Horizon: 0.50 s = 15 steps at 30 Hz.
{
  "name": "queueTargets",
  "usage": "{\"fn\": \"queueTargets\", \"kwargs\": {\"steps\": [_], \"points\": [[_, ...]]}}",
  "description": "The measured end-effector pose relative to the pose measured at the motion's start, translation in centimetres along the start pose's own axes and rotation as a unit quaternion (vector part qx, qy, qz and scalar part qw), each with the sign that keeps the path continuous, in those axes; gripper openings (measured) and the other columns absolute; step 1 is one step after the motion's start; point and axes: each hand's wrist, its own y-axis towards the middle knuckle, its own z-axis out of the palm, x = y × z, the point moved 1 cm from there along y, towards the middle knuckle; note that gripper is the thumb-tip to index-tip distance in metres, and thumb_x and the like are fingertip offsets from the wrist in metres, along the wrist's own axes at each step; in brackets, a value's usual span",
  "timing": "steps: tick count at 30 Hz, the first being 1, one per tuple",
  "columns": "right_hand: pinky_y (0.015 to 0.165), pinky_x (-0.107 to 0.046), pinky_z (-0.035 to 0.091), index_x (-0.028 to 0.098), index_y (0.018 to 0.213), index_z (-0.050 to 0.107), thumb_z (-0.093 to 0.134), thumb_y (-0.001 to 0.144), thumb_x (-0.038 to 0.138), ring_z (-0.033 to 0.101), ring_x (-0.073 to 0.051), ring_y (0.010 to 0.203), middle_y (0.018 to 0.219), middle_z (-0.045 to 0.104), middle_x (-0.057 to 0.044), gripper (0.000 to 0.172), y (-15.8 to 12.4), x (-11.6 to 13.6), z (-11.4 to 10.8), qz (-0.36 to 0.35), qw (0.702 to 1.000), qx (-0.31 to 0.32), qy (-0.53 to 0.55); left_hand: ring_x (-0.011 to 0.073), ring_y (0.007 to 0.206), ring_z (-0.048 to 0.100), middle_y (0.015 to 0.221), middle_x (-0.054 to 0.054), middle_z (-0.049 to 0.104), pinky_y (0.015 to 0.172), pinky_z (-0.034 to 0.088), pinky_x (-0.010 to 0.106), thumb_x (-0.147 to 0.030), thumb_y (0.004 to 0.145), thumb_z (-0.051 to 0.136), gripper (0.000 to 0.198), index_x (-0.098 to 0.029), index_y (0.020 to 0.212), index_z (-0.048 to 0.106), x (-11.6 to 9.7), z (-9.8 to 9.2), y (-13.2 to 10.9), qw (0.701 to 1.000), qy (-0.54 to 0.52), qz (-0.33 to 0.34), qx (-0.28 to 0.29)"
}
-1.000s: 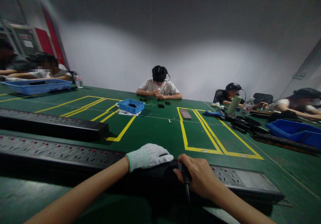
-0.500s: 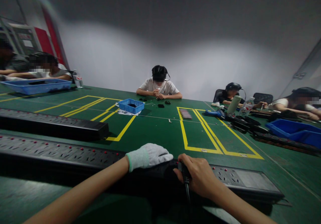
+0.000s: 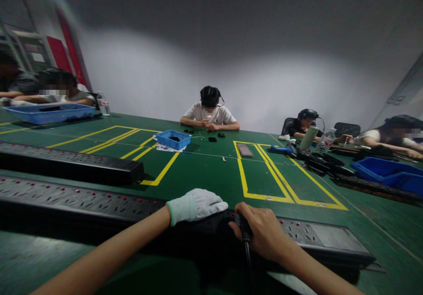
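A long black power strip (image 3: 109, 207) with red lights and rows of sockets runs across the near side of the table. My left hand (image 3: 200, 204), in a pale glove with a green cuff, lies over the strip's top, its fingers stretched to the right. Just beside it, my bare right hand (image 3: 264, 229) is closed round a black plug (image 3: 243, 229) whose cord hangs down toward me. The plug's front end is at the strip's sockets; its prongs are hidden, so how far in they sit cannot be seen.
Behind on the left lies a second black power strip (image 3: 66, 160). A small blue bin (image 3: 173, 143) stands farther back, with yellow tape rectangles (image 3: 267, 197) on the green table. Co-workers sit around it. Blue trays (image 3: 49, 115), a blue-handled tool (image 3: 280, 149) and bottles (image 3: 325, 141) lie to the sides.
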Motion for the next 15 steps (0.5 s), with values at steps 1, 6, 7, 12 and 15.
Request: {"fn": "queueTargets", "kwargs": {"steps": [1,6,7,12,15], "points": [[0.057,-0.024,0.036,0.019,0.102,0.051,0.052,0.097,0.03,0.067,-0.017,0.066,0.078,0.07,-0.002,0.012,-0.01,0.02,0.0,0.0,1.0,-0.001,0.0,0.0199,0.088,0.066,0.095,0.006,0.069,0.075,0.046,0.026,-0.049,0.106,0.018,0.055,-0.021,0.104,0.066,0.03,0.02,0.0,1.0,0.002,0.001,0.001],[0.057,-0.024,0.036,0.02,0.101,0.051,0.052,0.096,0.031,0.068,-0.018,0.067,0.078,0.07,-0.002,0.012,-0.02,0.01,0.02,0.002,1.0,-0.003,-0.002,0.0199,0.089,0.065,0.096,0.007,0.069,0.076,0.046,0.026,-0.047,0.106,0.021,0.05,-0.022,0.105,0.065,0.12,0.06,0.02,1.0,0.01,0.004,0.002],[0.057,-0.024,0.036,0.02,0.101,0.051,0.052,0.096,0.031,0.068,-0.018,0.067,0.078,0.07,-0.002,0.012,-0.02,0.0,0.03,0.003,1.0,-0.003,-0.002,0.0199,0.088,0.065,0.096,0.007,0.069,0.076,0.046,0.026,-0.046,0.106,0.022,0.05,-0.021,0.105,0.065,0.13,0.07,0.03,1.0,0.011,0.004,0.002],[0.058,-0.024,0.037,0.02,0.102,0.052,0.052,0.096,0.031,0.068,-0.017,0.067,0.078,0.07,-0.002,0.013,-0.03,0.0,0.03,0.002,1.0,-0.003,0.001,0.0197,0.086,0.065,0.095,0.007,0.069,0.074,0.046,0.026,-0.045,0.106,0.022,0.05,-0.021,0.103,0.065,0.17,0.16,0.05,1.0,0.013,0.006,-0.002],[0.058,-0.024,0.037,0.019,0.102,0.052,0.053,0.096,0.031,0.069,-0.018,0.067,0.079,0.07,-0.003,0.013,-0.01,0.01,0.06,0.003,1.0,-0.004,0.0,0.0198,0.087,0.065,0.096,0.007,0.069,0.075,0.047,0.026,-0.046,0.105,0.023,0.049,-0.021,0.104,0.066,0.16,0.11,0.02,1.0,0.013,0.009,-0.005]]}}
